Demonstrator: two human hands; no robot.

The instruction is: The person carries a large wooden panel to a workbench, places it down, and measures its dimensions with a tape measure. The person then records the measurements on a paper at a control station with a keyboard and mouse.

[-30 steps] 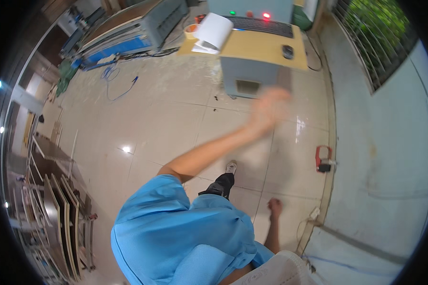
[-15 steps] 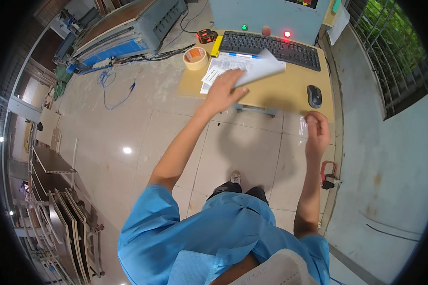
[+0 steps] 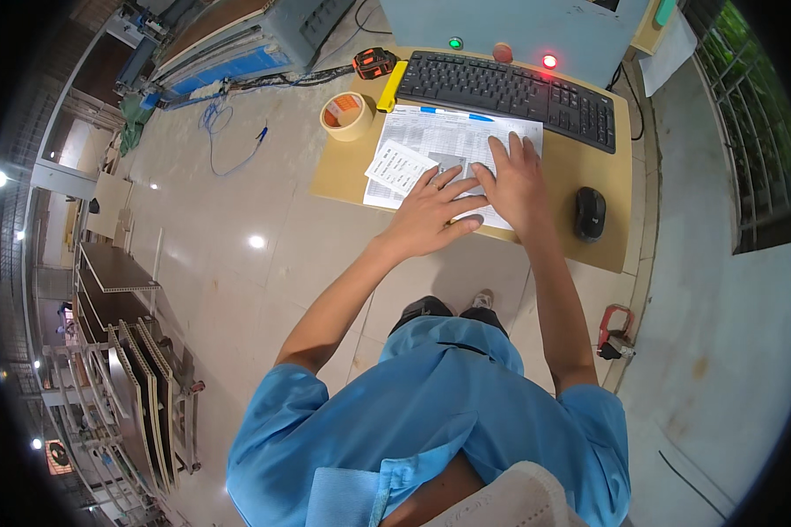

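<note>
A white printed sheet with a table on it (image 3: pixel 395 127) lies flat on the tan board (image 3: pixel 343 171). My left hand (image 3: pixel 438 211) rests over its near edge, fingers spread, the fingertips by a small white label (image 3: pixel 399 167) that lies on the sheet. My right hand (image 3: pixel 514 183) lies on the sheet's right part with its fingers stretched forward. Both hands are open and neither grasps anything. A blue pen (image 3: pixel 455 114) lies across the top of the sheet, just below the black keyboard (image 3: pixel 501 86).
Left of the sheet are a tape roll (image 3: pixel 347 116), a yellow cutter-like tool (image 3: pixel 392 86) and an orange-black tape measure (image 3: pixel 374 62). A black mouse (image 3: pixel 590 214) sits to the right. Behind stands a blue-grey cabinet (image 3: pixel 518 26) with lit buttons. Dark panels (image 3: pixel 141 395) stand at lower left.
The sheet's lifted right side now lies flat. My right hand has moved from beside the mouse, forward and left onto the sheet. My left hand has shifted nearer and right.
</note>
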